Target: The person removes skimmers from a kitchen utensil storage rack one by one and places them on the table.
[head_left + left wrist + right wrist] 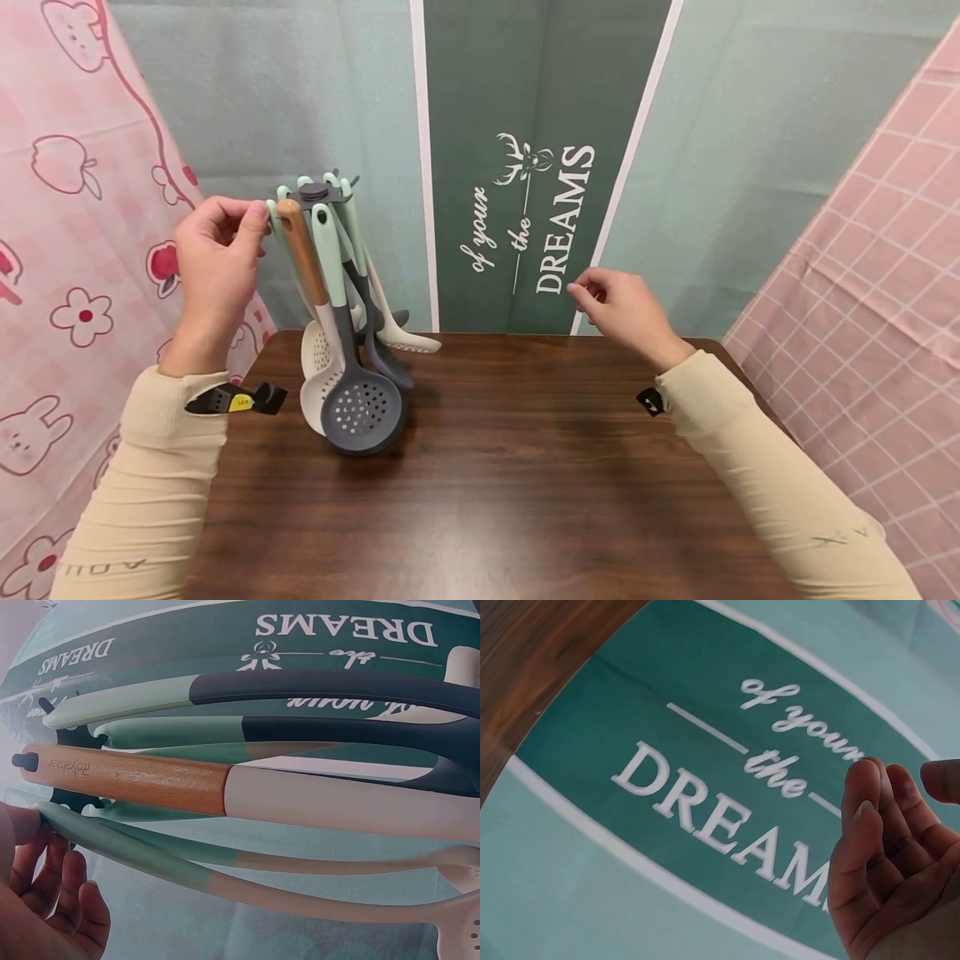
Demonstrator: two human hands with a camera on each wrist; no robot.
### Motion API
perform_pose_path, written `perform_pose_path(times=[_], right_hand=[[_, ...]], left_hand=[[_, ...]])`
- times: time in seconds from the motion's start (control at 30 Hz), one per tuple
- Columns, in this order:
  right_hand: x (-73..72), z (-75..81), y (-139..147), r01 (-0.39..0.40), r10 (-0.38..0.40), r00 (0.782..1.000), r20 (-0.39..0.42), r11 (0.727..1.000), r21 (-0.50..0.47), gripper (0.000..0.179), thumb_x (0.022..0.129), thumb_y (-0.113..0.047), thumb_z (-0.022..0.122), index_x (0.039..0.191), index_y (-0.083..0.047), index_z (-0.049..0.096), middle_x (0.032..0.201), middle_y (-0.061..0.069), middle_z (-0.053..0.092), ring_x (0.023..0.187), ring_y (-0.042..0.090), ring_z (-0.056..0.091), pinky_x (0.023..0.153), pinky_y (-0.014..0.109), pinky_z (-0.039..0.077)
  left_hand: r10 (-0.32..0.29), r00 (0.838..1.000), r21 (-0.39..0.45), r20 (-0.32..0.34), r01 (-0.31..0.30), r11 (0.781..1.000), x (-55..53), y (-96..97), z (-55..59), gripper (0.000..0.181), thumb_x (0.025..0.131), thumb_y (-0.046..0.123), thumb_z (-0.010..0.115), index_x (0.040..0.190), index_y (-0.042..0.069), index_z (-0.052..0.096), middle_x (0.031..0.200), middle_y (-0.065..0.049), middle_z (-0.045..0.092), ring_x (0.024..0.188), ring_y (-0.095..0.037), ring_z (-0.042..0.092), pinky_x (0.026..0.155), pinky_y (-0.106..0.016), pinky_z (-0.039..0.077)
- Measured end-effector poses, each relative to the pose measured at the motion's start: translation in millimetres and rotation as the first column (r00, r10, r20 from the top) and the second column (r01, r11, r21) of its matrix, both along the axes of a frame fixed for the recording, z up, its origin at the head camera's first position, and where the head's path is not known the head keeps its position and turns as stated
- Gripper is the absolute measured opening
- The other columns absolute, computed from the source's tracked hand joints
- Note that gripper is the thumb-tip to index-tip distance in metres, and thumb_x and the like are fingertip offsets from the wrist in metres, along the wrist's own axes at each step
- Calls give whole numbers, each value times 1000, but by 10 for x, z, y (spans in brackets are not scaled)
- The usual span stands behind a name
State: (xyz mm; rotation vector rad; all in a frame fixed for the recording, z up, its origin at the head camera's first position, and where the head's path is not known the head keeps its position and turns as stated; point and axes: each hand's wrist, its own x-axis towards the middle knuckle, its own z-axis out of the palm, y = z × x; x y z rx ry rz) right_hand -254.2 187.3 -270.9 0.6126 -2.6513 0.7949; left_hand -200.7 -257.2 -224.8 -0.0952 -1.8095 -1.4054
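Nearest, two cream knitted sleeves (pixel 750 450) reach in from the lower corners, a black strap with a yellow label (pixel 217 400) at the left wrist. Between them spreads the dark brown wood-grain surface (pixel 495 500).

On its left side is the cluster of hanging kitchen utensils. At the front is a dark grey round perforated skimmer with a pale green handle (pixel 360 412); just left of it hangs a white utensil with a brown wooden handle (pixel 303 250), a dark hook through its end.

The left hand (pixel 221 258) pinches the top end of a cream perforated utensil with a pale green handle (pixel 247 891), at the cluster's left edge. The right hand (pixel 622 304), well apart, hovers above the far right part of the surface, fingers loosely bent, holding nothing.

The handles surround a dark grey holder top with hooks (pixel 315 193); its base is hidden. Behind the skimmer hang a dark grey spoon-like utensil (pixel 390 362) and a white slotted turner (pixel 408 340).

Farthest, a dark green cloth panel (pixel 480 83) bears white lettering and a deer head, between pale blue-green panels (pixel 750 167).
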Motion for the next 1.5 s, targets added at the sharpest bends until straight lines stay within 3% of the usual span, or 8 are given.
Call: perform_pose_path(times=[0.3, 0.5, 0.97, 1.17, 1.27, 1.5], right_hand=[[-1, 71, -212, -50, 53, 996, -66, 997, 53, 19, 102, -24, 62, 89, -12, 70, 71, 0, 61, 64, 18, 52, 61, 35, 41], [28, 99, -334, -78, 83, 994, -73, 994, 71, 16, 101, -23, 64, 93, -11, 73, 73, -1, 64, 65, 17, 54, 63, 35, 43], [76, 29, -671, -168, 170, 985, -19, 981, 96, 16, 100, -26, 66, 93, -13, 71, 70, -5, 62, 61, 14, 54, 59, 34, 44], [98, 43, -829, -197, 199, 980, -9, 976, 95, 14, 100, -26, 66, 96, -14, 70, 67, -6, 60, 60, 13, 52, 59, 34, 43], [103, 41, -897, -205, 206, 979, 6, 974, 95, 13, 100, -27, 65, 98, -14, 69, 69, -5, 61, 60, 14, 53, 59, 34, 44], [110, 8, -1061, -236, 234, 972, 37, 968, 88, 15, 102, -30, 63, 102, -15, 67, 75, -7, 65, 62, 12, 56, 61, 34, 47]], left_hand=[[12, 1000, -6, 18, -11, 1000, 22, 20, 1, 8, 98, 17, 68, 98, 13, 75, 86, 9, 65, 71, -10, 53, 68, -18, 47], [43, 999, -10, -10, -43, 999, 22, 52, 14, 8, 98, 18, 69, 97, 12, 75, 85, 11, 64, 72, -8, 54, 67, -19, 46], [82, 994, -42, -67, -85, 996, 2, 92, -40, 12, 99, 17, 67, 101, 7, 72, 87, 14, 62, 76, -7, 56, 69, -22, 44], [75, 992, -42, -104, -80, 996, 3, 99, -51, 7, 98, 16, 68, 96, 11, 72, 87, 11, 63, 74, -7, 56, 67, -22, 44], [74, 990, -46, -123, -81, 996, -2, 103, -58, 10, 97, 15, 68, 95, 6, 71, 86, 13, 63, 73, -6, 57, 66, -21, 45], [74, 989, -41, -130, -79, 996, 25, 138, -53, 7, 97, 17, 70, 90, 17, 71, 85, 15, 64, 73, -6, 59, 67, -22, 46]])
